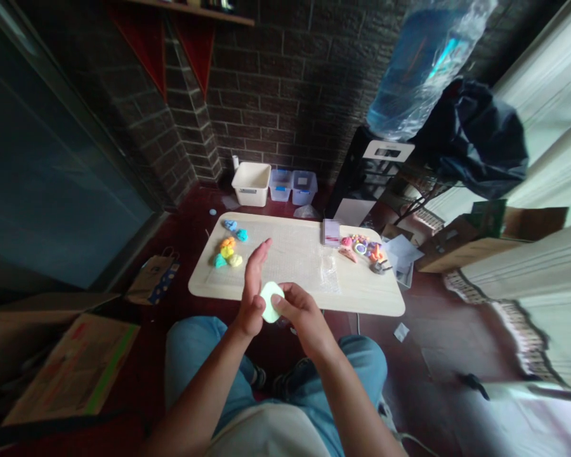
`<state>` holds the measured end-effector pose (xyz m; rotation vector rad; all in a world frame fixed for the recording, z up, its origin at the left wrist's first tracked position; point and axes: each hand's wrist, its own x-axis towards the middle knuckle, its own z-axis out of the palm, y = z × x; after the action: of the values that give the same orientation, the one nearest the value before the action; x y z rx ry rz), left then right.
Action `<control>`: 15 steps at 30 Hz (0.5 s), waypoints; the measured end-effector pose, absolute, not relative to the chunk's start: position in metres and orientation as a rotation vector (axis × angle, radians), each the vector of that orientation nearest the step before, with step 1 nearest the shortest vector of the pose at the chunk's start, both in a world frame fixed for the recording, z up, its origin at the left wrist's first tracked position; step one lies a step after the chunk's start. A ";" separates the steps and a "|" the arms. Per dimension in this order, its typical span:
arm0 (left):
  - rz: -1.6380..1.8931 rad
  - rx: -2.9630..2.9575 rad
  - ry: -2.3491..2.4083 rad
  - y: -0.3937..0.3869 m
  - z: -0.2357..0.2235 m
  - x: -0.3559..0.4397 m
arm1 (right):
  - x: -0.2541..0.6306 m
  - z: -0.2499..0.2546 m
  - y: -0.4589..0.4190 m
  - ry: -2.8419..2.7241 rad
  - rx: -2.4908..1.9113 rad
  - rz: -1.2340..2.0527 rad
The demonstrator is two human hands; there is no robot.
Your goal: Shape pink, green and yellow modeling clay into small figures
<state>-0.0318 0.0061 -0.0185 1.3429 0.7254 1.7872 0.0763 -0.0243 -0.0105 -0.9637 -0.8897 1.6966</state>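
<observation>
A flat, pale green disc of modelling clay (269, 303) is pinched between the thumb and fingers of my right hand (301, 311). My left hand (254, 289) stands upright beside it, fingers stretched out, with its palm side against or very close to the disc's left edge. Both hands are over the near edge of the low, pale table (266, 302). Lumps of coloured clay, among them an orange lump (228, 242), a yellow lump (227, 251) and a teal lump (219, 261), lie on the table's left part.
On the table's right are a lilac box (331, 233), colourful small pieces (360, 248) and a grey item (379, 267). A clear sheet (290, 254) covers the middle. Beyond stand a white bin (251, 185), two bluish bins (280, 185) and a water dispenser (368, 168). Cardboard (71, 368) lies at left.
</observation>
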 end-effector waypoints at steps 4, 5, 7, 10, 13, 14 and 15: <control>1.351 1.443 1.033 0.004 -0.016 -0.052 | 0.096 -0.007 -0.016 -0.883 -1.019 1.490; 1.267 1.453 1.091 0.004 -0.014 -0.054 | 0.100 -0.005 -0.014 -0.935 -1.057 1.410; 1.173 1.451 1.153 0.003 -0.008 -0.056 | 0.108 0.001 -0.012 -1.063 -1.145 1.261; 1.149 1.454 1.160 0.002 0.000 -0.054 | 0.113 0.006 -0.012 -1.245 -1.243 1.084; 1.138 1.469 1.172 0.000 0.006 -0.051 | 0.113 0.008 -0.013 -1.324 -1.280 0.977; 1.135 1.458 1.172 -0.001 0.008 -0.051 | 0.113 0.009 -0.014 -1.331 -1.288 0.965; 1.129 1.437 1.167 -0.002 0.008 -0.051 | 0.113 0.009 -0.014 -1.331 -1.293 0.967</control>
<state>-0.0511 -0.0022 0.0085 1.4375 1.1671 1.1295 0.1129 -0.0139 0.0091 -1.2930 -1.3308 0.9670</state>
